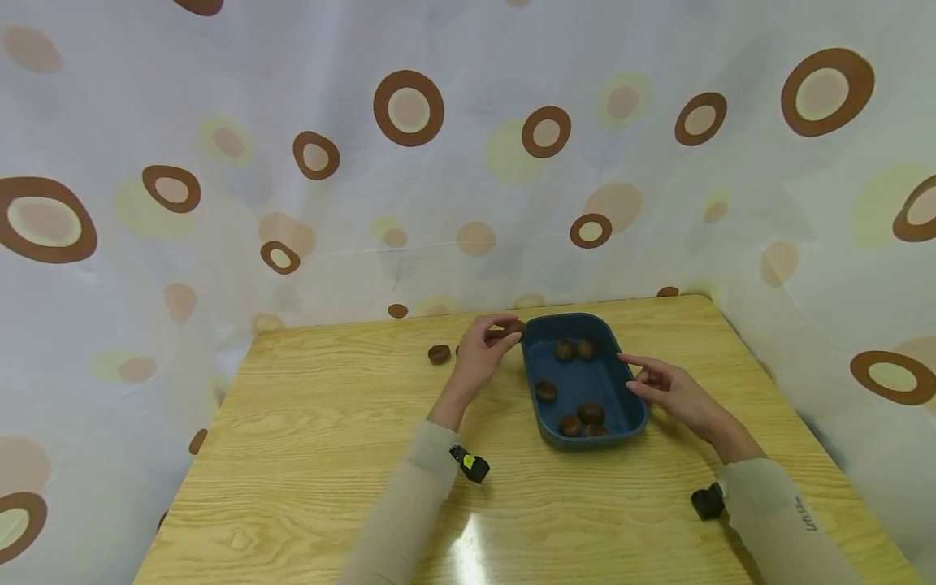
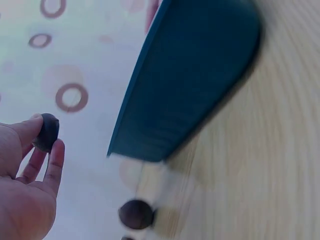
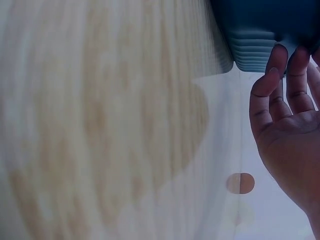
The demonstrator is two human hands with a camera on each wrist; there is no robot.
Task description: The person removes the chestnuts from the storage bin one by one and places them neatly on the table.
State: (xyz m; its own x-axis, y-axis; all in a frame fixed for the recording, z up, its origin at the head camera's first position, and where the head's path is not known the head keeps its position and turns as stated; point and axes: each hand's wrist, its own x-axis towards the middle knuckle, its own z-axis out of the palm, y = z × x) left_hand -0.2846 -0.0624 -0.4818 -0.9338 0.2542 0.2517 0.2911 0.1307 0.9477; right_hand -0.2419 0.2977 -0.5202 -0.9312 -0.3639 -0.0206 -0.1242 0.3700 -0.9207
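My left hand (image 1: 477, 361) pinches a dark brown chestnut (image 2: 48, 132) between thumb and fingers, just by the far left rim of a blue plastic bin (image 1: 588, 382). Inside that bin lie several chestnuts: two at the far end, one by the left wall, a cluster (image 1: 591, 413) at the near end. On the opposite side my right hand (image 1: 676, 396) touches the bin's right wall with its fingertips, the fingers loosely bent. The right wrist view shows these fingers (image 3: 298, 80) against the bin's outer wall (image 3: 280, 22).
Left of the bin, a loose chestnut (image 1: 439, 353) lies on the wooden table (image 1: 329, 455). Another, mostly hidden behind my left hand, is next to it. A white cloth with brown rings (image 1: 408, 203) hangs behind the table and along its sides.
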